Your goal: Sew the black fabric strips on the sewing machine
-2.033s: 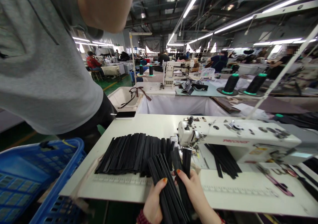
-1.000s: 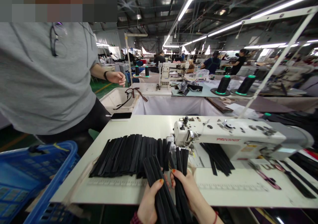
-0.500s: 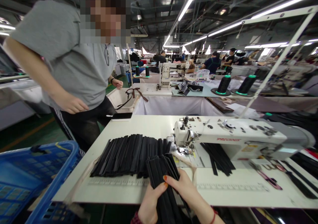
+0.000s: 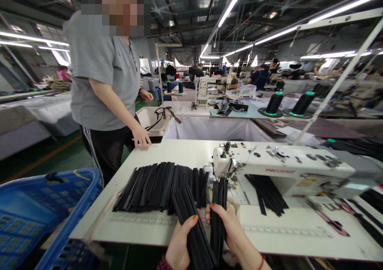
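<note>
My left hand (image 4: 181, 240) is closed around a thick bundle of black fabric strips (image 4: 191, 222), thumb lying across the front. A thinner bundle of black strips (image 4: 218, 214) is gripped in my right hand (image 4: 231, 226), close beside the first and tilted apart from it at the top. Both bundles are above the table's front edge. Behind them a long row of black strips (image 4: 152, 186) lies on the white table (image 4: 179, 148). The sewing machine (image 4: 233, 162) stands just beyond my right hand, with more black strips (image 4: 266, 194) under its arm.
A person in a grey shirt (image 4: 98, 74) stands at the far left, one hand (image 4: 142, 136) on a dark phone-like slab (image 4: 155, 139) at the table corner. A blue basket (image 4: 89, 194) stands at left. Pink-handled scissors (image 4: 332, 222) lie at right; black thread spools (image 4: 273, 103) stand behind.
The single bundle between my hands is now two, the right hand's part moved to the right. The other person has reached down to the table corner.
</note>
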The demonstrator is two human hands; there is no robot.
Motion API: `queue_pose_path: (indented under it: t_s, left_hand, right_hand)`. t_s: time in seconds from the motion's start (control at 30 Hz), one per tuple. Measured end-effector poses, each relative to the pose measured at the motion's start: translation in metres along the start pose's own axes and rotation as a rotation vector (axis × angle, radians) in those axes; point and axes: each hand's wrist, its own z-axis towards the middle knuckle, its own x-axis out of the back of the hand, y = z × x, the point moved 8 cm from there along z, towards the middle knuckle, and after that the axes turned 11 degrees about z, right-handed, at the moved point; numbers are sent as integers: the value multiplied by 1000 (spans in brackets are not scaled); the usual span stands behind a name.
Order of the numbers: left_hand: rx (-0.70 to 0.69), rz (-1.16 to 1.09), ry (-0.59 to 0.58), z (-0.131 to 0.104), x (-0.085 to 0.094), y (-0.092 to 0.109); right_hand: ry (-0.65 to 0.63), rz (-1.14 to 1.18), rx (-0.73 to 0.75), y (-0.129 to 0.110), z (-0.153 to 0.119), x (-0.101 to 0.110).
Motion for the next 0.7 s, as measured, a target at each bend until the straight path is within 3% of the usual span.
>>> queue_pose_path:
  t_s: [0.17, 0.33, 0.57, 0.7]
  left_hand:
    - [-44, 65, -56, -2, -6, 3]
    - [-63, 103, -4, -1, 0, -3]
    - [-36, 117, 17, 7, 9, -16]
    - [-49, 77, -8, 5, 3, -16]
  right_hand:
    - [-51, -193, 0, -3, 0, -5]
    - [-201, -323, 29, 2, 0, -18]
    - [-106, -324, 84, 6, 3, -3]
    - [-66, -293, 88, 5, 1, 4]
